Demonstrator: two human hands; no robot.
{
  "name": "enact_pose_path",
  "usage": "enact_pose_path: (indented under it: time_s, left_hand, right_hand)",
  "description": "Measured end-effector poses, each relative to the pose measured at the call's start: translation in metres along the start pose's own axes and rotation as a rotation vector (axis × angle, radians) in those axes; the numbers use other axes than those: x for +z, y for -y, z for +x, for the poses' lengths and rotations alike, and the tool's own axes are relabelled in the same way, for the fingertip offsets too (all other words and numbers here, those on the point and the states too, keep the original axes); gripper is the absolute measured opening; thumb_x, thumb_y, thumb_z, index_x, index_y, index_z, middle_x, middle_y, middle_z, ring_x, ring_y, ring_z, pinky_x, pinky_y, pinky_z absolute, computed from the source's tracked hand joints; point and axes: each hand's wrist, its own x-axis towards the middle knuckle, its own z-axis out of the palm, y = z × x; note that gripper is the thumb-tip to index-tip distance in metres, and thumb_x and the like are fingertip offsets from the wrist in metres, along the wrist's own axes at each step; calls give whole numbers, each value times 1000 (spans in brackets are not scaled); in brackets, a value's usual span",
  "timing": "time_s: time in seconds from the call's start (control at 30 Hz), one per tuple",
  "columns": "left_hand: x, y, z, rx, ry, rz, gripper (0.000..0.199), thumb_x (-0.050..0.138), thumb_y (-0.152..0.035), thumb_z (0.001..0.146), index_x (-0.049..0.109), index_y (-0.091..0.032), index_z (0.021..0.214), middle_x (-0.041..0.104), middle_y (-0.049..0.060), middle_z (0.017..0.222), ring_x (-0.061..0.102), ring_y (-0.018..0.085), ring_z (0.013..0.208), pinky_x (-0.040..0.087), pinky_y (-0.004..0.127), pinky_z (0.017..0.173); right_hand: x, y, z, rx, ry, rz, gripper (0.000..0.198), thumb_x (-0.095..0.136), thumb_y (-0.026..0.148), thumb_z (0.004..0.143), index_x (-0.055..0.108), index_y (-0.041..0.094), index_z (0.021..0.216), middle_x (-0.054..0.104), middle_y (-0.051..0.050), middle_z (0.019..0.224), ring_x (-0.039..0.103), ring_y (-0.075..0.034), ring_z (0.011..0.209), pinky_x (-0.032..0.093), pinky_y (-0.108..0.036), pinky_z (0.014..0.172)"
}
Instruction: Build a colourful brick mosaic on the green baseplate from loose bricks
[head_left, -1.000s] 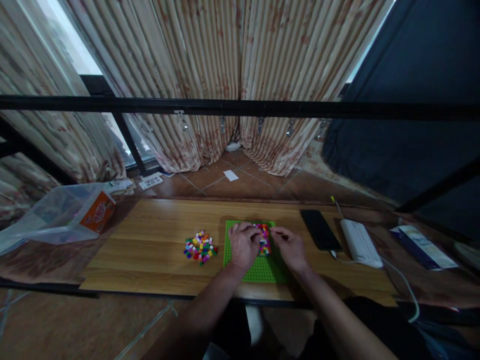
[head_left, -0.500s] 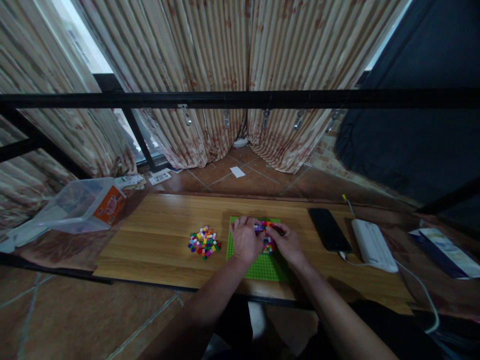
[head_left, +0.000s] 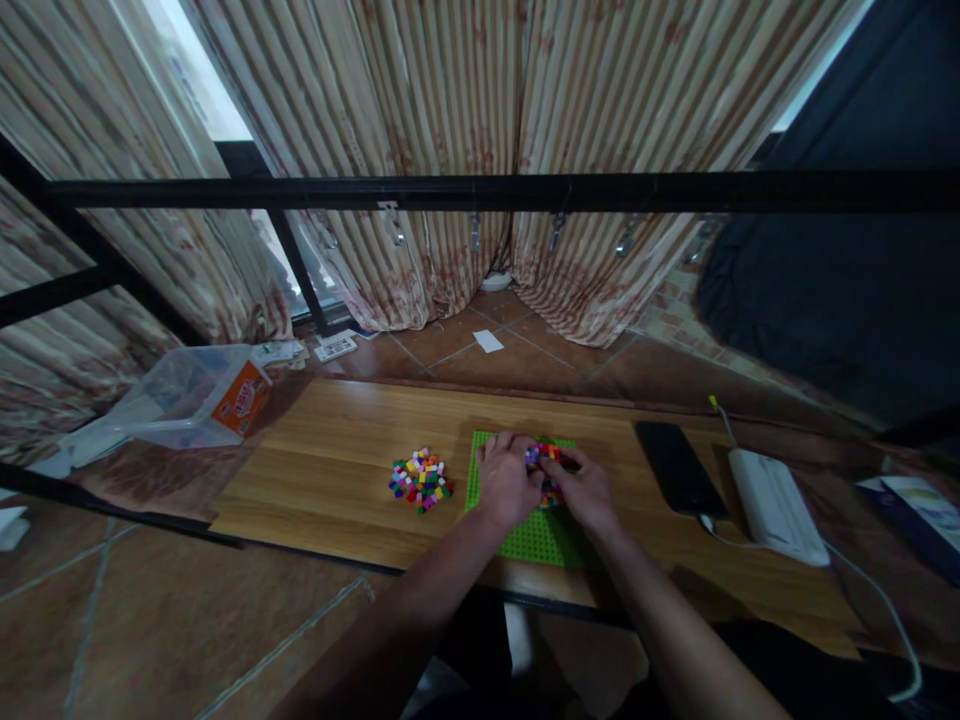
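Note:
A green studded baseplate lies on the wooden board under both my hands. Small coloured building bricks are set close together on its upper part, in purple, red, orange and other colours. My left hand rests over the plate's left half, fingers bent and thumb towards the bricks. From the right, my right hand reaches in with its fingertips pressed together at the bricks. Whatever sits between the fingers of either hand is hidden or too small to make out. Left of the plate lies a loose pile of mixed bricks.
A black phone and a white power bank with cables lie at the right of the wooden board. Beyond its left end stands a clear plastic box with an orange label. A black rail crosses before the curtains.
The whole view has shifted slightly, so the board and things on it appear farther right. Both hands stay at the bricks on the plate, with only small finger movement.

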Motion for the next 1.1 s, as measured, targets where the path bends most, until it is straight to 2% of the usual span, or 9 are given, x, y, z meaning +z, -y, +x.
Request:
enact_pose_path:
  time_s: [0.23, 0.5, 0.63, 0.67, 0.7, 0.77, 0.83, 0.97, 1.1]
  left_hand:
    - [-23, 12, -36, 17, -79, -72, 38, 62, -17, 76, 57, -23, 113, 59, 6, 118, 51, 26, 110, 37, 45, 98]
    - [-67, 84, -91, -74, -199, -56, 30, 56, -13, 79, 58, -20, 108, 61, 9, 109, 55, 26, 106, 45, 43, 94]
    - [-74, 109, -105, -97, -222, -28, 31, 57, -17, 79, 58, -20, 110, 61, 10, 111, 56, 26, 104, 47, 44, 92]
    - [-74, 113, -107, -95, -222, -29, 32, 57, -17, 79, 57, -21, 111, 60, 9, 113, 56, 26, 105, 47, 44, 93]
    - [-72, 116, -108, -92, -221, -33, 34, 57, -17, 78, 57, -21, 112, 60, 9, 114, 56, 26, 107, 46, 44, 94]
    - [-69, 120, -108, -94, -213, -40, 37, 58, -16, 77, 56, -21, 114, 59, 9, 116, 55, 26, 109, 46, 44, 95]
    - [-65, 123, -106, -105, -206, -39, 40, 60, -17, 75, 56, -21, 114, 59, 9, 115, 55, 26, 108, 46, 43, 95]
    - [-60, 126, -102, -114, -201, -27, 37, 63, -21, 77, 57, -21, 113, 60, 8, 111, 57, 25, 106, 47, 40, 94]
    - [-56, 127, -100, -135, -189, -34, 32, 61, -23, 81, 57, -21, 113, 60, 8, 112, 58, 24, 104, 48, 39, 92]
  right_hand:
    - [3, -4, -4, 16, -2, 13, 52, 63, 53, 69, 68, 12, 101, 72, -11, 87, 67, -24, 78, 50, -36, 71]
    - [-5, -5, -4, 23, 60, -126, 58, 60, 61, 73, 67, 12, 102, 71, -13, 93, 65, -25, 82, 48, -36, 73]
    - [-5, 16, -27, -135, -185, -275, 61, 58, 62, 76, 63, 12, 110, 67, -16, 99, 61, -25, 78, 47, -37, 71]
    - [0, 24, -36, -229, -230, -275, 53, 56, 58, 80, 63, 14, 109, 66, -15, 100, 60, -23, 79, 47, -35, 72]
    - [7, 32, -47, -328, -196, -249, 43, 52, 52, 84, 64, 16, 105, 66, -12, 99, 60, -22, 79, 47, -34, 73]
    - [27, 47, -68, -497, 16, -210, 28, 48, 40, 89, 65, 20, 98, 66, -8, 97, 61, -20, 84, 47, -32, 77]
    - [52, 56, -85, -590, 192, -226, 23, 44, 27, 90, 65, 22, 98, 66, -7, 93, 62, -20, 86, 48, -31, 79]
    - [94, 59, -96, -570, 246, -314, 25, 46, 19, 87, 65, 21, 102, 66, -8, 95, 62, -22, 90, 48, -34, 81]
    - [110, 55, -90, -512, 247, -395, 25, 45, 16, 86, 64, 20, 101, 66, -9, 98, 62, -24, 93, 47, -35, 83]
